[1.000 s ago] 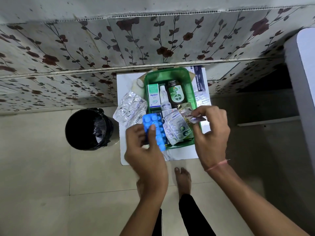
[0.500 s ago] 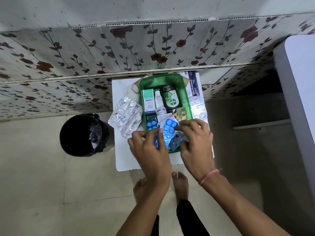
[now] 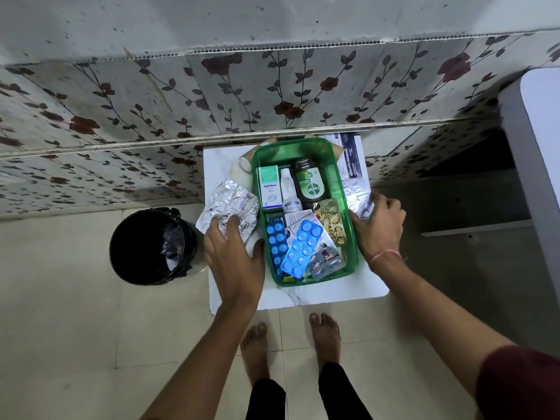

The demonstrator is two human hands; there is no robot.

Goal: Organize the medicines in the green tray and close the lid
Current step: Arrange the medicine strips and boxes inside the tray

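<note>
The green tray (image 3: 291, 144) stands open on a small white table (image 3: 318, 294). Inside it are an Optibex box (image 3: 268, 187), a small white bottle (image 3: 289, 189), a dark Dettol bottle (image 3: 309, 183), a gold capsule strip (image 3: 331, 221), two blue tablet strips (image 3: 300, 247) and other strips. My left hand (image 3: 233, 259) lies with spread fingers on crumpled silver blister strips (image 3: 230, 198) left of the tray. My right hand (image 3: 378, 228) curls its fingers over silver blister strips (image 3: 356, 189) right of the tray. I see no lid.
A black bin (image 3: 151, 247) with a liner stands on the floor left of the table. A bandage roll (image 3: 245, 163) and a dressings box (image 3: 348, 153) lie behind the tray by the floral wall. White furniture (image 3: 539, 147) stands at right. My bare feet are below the table.
Both hands have left the tray, with the blue strip now lying inside it. My left hand went to the silver strips on the left, my right hand to those on the right.
</note>
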